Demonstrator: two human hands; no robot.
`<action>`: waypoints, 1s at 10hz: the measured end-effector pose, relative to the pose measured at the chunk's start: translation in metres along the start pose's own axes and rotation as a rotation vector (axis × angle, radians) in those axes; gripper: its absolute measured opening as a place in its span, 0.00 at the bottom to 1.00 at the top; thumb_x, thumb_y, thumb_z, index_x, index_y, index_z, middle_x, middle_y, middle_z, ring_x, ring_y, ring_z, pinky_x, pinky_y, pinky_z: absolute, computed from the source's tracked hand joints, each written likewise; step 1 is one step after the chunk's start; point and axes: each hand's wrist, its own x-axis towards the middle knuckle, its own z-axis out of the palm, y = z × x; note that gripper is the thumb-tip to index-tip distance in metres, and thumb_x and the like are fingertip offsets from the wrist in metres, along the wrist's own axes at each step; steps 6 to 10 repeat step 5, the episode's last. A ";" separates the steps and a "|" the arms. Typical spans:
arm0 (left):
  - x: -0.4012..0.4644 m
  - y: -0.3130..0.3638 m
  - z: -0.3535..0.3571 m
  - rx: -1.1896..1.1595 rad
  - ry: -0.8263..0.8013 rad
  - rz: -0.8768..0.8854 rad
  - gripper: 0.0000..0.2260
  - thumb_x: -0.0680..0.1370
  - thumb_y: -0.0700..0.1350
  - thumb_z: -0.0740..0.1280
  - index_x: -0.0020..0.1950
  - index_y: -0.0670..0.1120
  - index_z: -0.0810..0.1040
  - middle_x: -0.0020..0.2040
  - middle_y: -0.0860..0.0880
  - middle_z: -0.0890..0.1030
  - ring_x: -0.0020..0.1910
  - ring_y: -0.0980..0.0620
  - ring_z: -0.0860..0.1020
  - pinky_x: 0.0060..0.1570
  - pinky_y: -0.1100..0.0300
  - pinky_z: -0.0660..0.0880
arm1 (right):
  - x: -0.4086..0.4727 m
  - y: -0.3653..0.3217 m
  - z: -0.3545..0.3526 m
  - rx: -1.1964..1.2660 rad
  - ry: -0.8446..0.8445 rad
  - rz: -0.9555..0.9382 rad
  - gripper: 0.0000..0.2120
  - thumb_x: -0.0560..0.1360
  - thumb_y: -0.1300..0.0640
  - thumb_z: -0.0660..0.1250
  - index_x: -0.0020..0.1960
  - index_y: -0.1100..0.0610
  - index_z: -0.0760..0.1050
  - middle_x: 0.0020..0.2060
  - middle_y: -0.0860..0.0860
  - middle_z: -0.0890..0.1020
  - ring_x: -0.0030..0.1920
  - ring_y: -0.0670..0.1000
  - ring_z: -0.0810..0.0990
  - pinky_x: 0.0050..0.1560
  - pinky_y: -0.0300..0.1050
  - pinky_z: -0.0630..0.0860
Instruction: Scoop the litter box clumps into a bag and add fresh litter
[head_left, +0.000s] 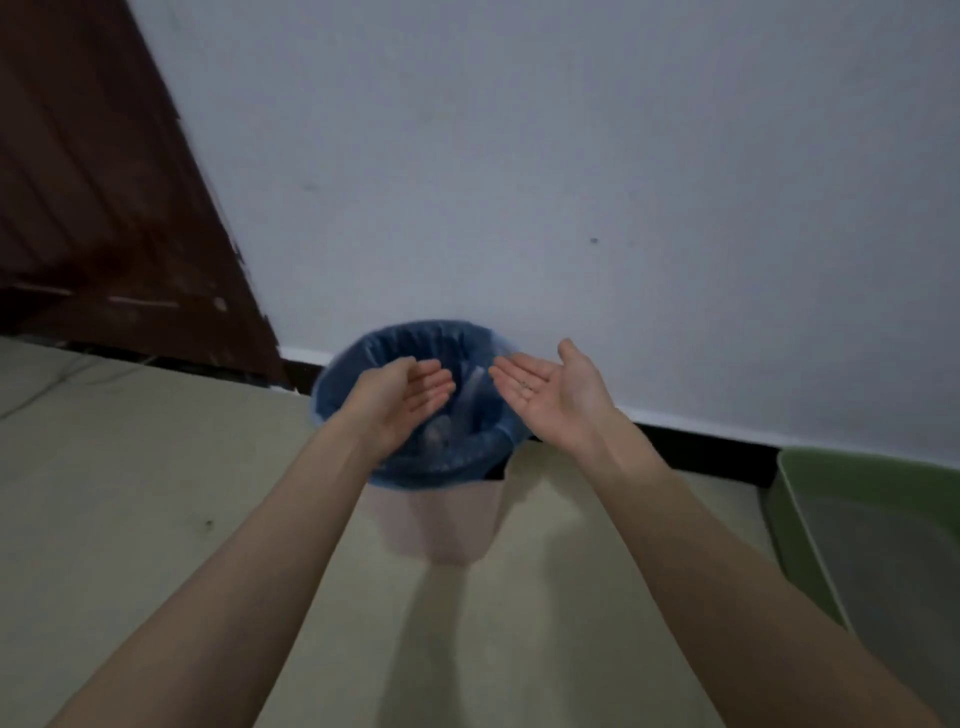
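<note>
Both hands empty over the bin. My left hand (410, 392) is loosely cupped, palm turned inward, holding nothing; my right hand (553, 392) is flat, palm up, fingers straight, with a few dark specks on the palm (litter grains, I'd guess). They sit just apart, no contact.

The blue bag (363, 353) lines the pale bin (441, 525) directly under both hands. Thin film, so I judge it light, floppy and easy to tear; take it by the folded-over rim, not the wall. Something pale lies inside, too blurred to tell what.

The green litter box (810, 493) is on the floor well off to the right of my right hand, low and partly cut by the frame edge. It looks like stiff plastic, and probably heavy if loaded with litter, so grip its rim with both hands, or better leave it put. No scoop or fresh-litter container in view.

Room: the wall (571, 156) is close beyond my fingertips, so no reach forward. A dark door (104, 182) stands up-left of my left hand. Open floor (156, 467) is toward me and to the left; the stretch between bin and box is clear for carrying.
</note>
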 end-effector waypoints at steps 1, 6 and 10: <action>0.019 0.012 -0.017 0.231 0.090 0.056 0.19 0.83 0.48 0.52 0.64 0.36 0.71 0.60 0.40 0.76 0.59 0.45 0.75 0.56 0.56 0.70 | 0.020 0.010 0.037 -0.258 -0.082 0.004 0.34 0.80 0.39 0.44 0.74 0.65 0.55 0.74 0.59 0.61 0.75 0.55 0.56 0.75 0.49 0.53; 0.018 -0.057 -0.040 1.741 0.031 0.473 0.24 0.80 0.59 0.39 0.76 0.57 0.48 0.78 0.50 0.46 0.76 0.49 0.41 0.73 0.46 0.40 | 0.014 0.036 0.002 -1.337 0.032 -0.519 0.22 0.81 0.53 0.55 0.74 0.55 0.60 0.72 0.49 0.66 0.71 0.48 0.64 0.67 0.37 0.60; 0.018 -0.057 -0.040 1.741 0.031 0.473 0.24 0.80 0.59 0.39 0.76 0.57 0.48 0.78 0.50 0.46 0.76 0.49 0.41 0.73 0.46 0.40 | 0.014 0.036 0.002 -1.337 0.032 -0.519 0.22 0.81 0.53 0.55 0.74 0.55 0.60 0.72 0.49 0.66 0.71 0.48 0.64 0.67 0.37 0.60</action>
